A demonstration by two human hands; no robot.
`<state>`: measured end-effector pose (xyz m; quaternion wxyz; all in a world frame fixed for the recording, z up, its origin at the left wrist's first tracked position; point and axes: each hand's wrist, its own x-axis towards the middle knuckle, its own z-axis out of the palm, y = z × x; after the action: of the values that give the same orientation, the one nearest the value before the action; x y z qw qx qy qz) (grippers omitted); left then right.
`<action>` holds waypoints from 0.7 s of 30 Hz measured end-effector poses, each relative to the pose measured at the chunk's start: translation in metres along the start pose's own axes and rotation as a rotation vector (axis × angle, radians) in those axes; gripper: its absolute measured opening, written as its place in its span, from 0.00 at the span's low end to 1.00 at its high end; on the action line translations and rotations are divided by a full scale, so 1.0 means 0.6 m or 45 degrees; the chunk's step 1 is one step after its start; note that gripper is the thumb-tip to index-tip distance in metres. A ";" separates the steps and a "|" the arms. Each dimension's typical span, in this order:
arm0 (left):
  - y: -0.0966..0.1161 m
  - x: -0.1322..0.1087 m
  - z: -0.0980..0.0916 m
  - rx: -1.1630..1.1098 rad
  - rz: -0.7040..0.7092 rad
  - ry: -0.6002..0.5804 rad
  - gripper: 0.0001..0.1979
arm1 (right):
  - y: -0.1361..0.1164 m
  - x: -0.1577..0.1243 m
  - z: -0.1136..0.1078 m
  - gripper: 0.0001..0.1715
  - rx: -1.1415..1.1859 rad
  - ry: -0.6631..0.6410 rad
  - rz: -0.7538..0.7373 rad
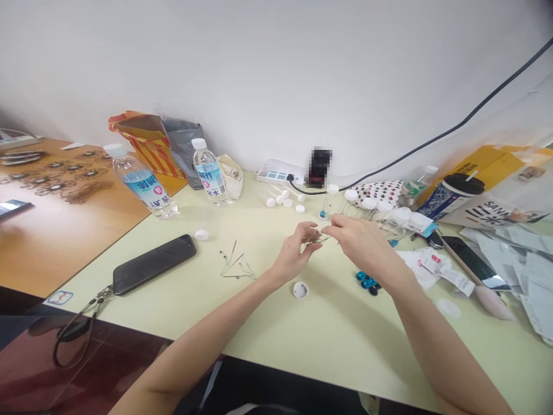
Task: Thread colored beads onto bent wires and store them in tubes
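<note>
My left hand (298,251) and my right hand (360,245) meet over the middle of the table, fingertips pinched on a thin metal rod (320,240). Its ends are partly hidden by my fingers. A small white cap (300,290), open side up with tiny dark bits inside, lies just below my left hand. To the left are several thin metal rods with small beads (237,266). Several shiny blue and black round pieces (367,281) sit under my right wrist. Beyond my fingers stands a clear tube with a blue piece (323,214) in it.
White-capped tubes (285,200) lie near a power strip (279,174) by the wall. More capped tubes (401,216) crowd the right, beside a drink cup (451,196) and a phone (475,262). Two water bottles (209,173) and a black phone (154,264) are at left.
</note>
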<state>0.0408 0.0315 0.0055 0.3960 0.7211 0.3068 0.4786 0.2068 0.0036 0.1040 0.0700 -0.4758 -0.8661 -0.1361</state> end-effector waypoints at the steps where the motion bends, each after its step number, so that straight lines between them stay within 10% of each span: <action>1: 0.001 -0.001 0.002 0.011 0.013 0.009 0.16 | -0.003 -0.001 -0.001 0.19 -0.017 -0.021 -0.008; 21: -0.030 0.000 -0.005 -0.475 -0.025 -0.031 0.15 | 0.030 0.006 0.003 0.22 0.653 -0.095 -0.091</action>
<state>0.0368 0.0412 -0.0093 0.5314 0.6378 0.2149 0.5144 0.2200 0.0162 0.1062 0.1513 -0.4164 -0.8905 0.1032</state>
